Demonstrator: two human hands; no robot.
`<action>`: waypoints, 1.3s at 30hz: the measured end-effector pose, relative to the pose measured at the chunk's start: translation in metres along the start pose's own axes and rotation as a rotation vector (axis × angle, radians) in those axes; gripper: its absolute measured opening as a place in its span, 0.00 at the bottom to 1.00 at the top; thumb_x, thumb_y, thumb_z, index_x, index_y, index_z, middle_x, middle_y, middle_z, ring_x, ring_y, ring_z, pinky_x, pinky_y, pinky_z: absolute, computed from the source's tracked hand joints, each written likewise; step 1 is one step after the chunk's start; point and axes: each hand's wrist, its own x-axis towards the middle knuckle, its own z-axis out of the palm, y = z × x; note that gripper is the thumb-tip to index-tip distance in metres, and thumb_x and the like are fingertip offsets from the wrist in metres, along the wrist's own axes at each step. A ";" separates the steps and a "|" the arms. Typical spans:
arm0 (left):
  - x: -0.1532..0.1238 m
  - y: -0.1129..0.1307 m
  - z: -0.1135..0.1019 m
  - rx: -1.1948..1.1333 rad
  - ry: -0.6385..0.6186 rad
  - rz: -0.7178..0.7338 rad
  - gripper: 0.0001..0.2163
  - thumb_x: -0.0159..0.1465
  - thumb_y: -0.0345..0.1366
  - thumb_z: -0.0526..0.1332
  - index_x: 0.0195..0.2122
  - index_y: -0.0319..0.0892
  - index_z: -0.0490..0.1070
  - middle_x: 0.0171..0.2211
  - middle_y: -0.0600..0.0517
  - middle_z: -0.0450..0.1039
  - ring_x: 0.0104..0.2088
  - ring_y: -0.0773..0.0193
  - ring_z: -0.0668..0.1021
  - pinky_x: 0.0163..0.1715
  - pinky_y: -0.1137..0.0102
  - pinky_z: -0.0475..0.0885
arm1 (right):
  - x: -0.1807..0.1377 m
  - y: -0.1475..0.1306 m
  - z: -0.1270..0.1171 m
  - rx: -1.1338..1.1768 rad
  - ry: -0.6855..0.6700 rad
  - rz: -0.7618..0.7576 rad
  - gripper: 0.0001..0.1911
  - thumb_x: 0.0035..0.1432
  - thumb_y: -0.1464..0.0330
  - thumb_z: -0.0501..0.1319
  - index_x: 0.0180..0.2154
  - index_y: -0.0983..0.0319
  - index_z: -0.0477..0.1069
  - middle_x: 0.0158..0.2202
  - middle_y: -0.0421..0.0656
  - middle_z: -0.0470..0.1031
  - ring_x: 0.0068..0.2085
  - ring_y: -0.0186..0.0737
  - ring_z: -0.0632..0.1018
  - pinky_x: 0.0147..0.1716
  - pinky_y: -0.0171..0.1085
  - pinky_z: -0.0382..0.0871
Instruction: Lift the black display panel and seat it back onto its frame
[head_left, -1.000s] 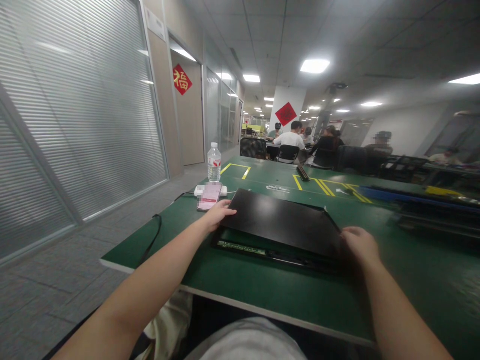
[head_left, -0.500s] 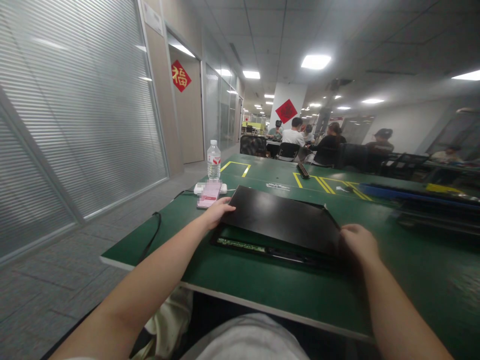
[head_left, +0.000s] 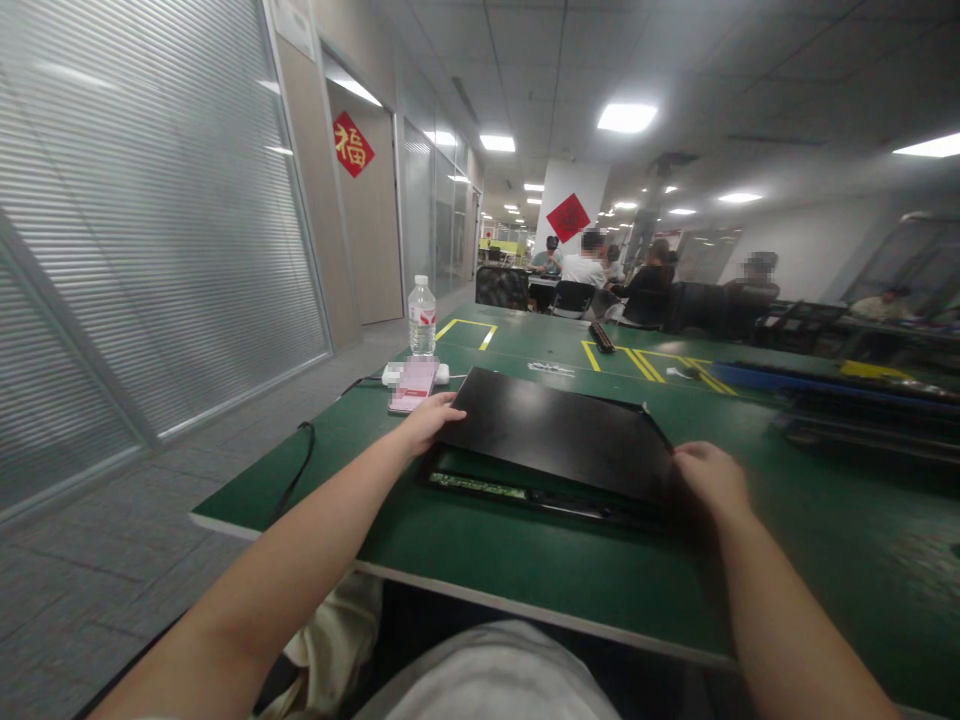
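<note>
A flat black panel (head_left: 555, 428), smooth and faintly shiny, is held at both ends over a dark shallow frame on the green table. Its far edge rests higher in view and its near edge is tilted above the frame. My left hand (head_left: 433, 422) pinches the left end, thumb on top. At the right end, my right hand (head_left: 711, 480) grips the edge with fingers curled under, partly hidden. Below the panel's near side, the black frame (head_left: 615, 518) shows a green circuit board strip (head_left: 480, 487); the rest of it is covered.
Beyond my left hand are a phone (head_left: 414, 385), a white power strip (head_left: 442, 374) and a water bottle (head_left: 422, 318). A black cable (head_left: 306, 458) hangs over the left table edge. Dark and blue panels (head_left: 780, 385) lie stacked at right. Several people sit farther back.
The whole view has shifted slightly to the left. Both hands keep their hold on the black panel, which stays at about the same height and tilt over the frame.
</note>
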 end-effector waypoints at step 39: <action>-0.008 0.008 0.006 0.085 0.083 -0.024 0.21 0.49 0.21 0.66 0.45 0.41 0.70 0.27 0.52 0.80 0.25 0.61 0.81 0.28 0.70 0.76 | 0.005 0.007 0.005 -0.008 0.042 -0.052 0.12 0.50 0.65 0.60 0.35 0.58 0.81 0.36 0.47 0.81 0.37 0.46 0.79 0.34 0.38 0.67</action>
